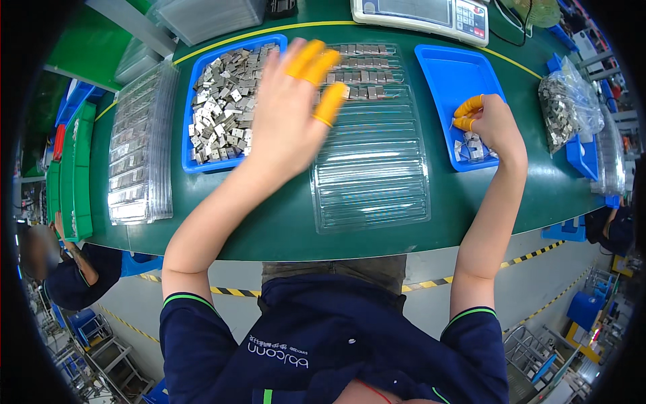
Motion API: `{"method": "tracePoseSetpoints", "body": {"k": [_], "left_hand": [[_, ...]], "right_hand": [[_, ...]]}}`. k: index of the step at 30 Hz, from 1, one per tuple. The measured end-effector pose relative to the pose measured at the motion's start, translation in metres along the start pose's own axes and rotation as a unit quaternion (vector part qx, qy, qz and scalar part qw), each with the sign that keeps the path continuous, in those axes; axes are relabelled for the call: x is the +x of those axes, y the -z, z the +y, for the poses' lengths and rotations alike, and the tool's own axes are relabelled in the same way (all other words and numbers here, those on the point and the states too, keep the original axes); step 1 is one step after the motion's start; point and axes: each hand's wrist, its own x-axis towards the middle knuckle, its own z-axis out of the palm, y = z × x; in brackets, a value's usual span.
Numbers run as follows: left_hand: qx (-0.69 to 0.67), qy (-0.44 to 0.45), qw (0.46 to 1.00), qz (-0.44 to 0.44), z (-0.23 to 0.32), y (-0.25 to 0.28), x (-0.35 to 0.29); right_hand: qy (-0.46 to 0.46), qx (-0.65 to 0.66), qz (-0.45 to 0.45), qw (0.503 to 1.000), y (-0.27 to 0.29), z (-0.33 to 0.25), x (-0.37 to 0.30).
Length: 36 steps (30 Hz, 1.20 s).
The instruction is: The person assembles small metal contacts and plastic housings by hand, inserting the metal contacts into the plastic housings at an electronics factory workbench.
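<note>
My left hand, with orange finger cots on three fingertips, hovers open and blurred between a blue tray heaped with small metal parts and a clear ribbed plastic tray. The far rows of the clear tray hold metal parts; its near rows are bare. My right hand rests in a second blue tray. Its cot-covered thumb and forefinger are pinched together just above a small pile of metal parts; what they pinch is barely visible.
A stack of filled clear trays lies at the left of the green table. A weighing scale stands at the back. A plastic bag of metal parts sits far right. Green bins and another person are at the left.
</note>
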Motion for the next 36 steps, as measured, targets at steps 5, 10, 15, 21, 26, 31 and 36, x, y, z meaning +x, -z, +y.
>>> {"method": "tracePoseSetpoints", "body": {"k": [5,10,15,21,26,31,36], "left_hand": [[0.091,0.090,0.991,0.041,-0.048,0.027,-0.017],[0.088,0.156,0.984,0.000,-0.057,0.032,-0.035],[0.080,0.193,0.978,-0.025,-0.063,0.039,-0.032],[0.067,0.201,0.976,-0.043,-0.066,0.040,-0.034],[0.052,0.208,0.974,-0.068,-0.067,0.035,-0.037],[0.044,0.183,0.981,-0.052,-0.064,0.032,-0.038],[0.045,0.203,0.977,-0.046,-0.064,0.032,-0.038]], "right_hand": [[-0.024,-0.002,0.062,0.998,0.001,0.007,0.007],[-0.027,0.005,0.209,0.978,0.001,0.008,0.006],[-0.056,-0.070,0.283,0.955,-0.004,0.003,0.008],[0.234,-0.018,0.307,0.922,-0.032,-0.028,0.007],[0.390,-0.091,0.199,0.894,-0.081,-0.073,-0.011],[0.400,-0.143,0.205,0.882,-0.091,-0.077,-0.012],[0.369,-0.176,0.192,0.892,-0.095,-0.080,-0.013]]}}
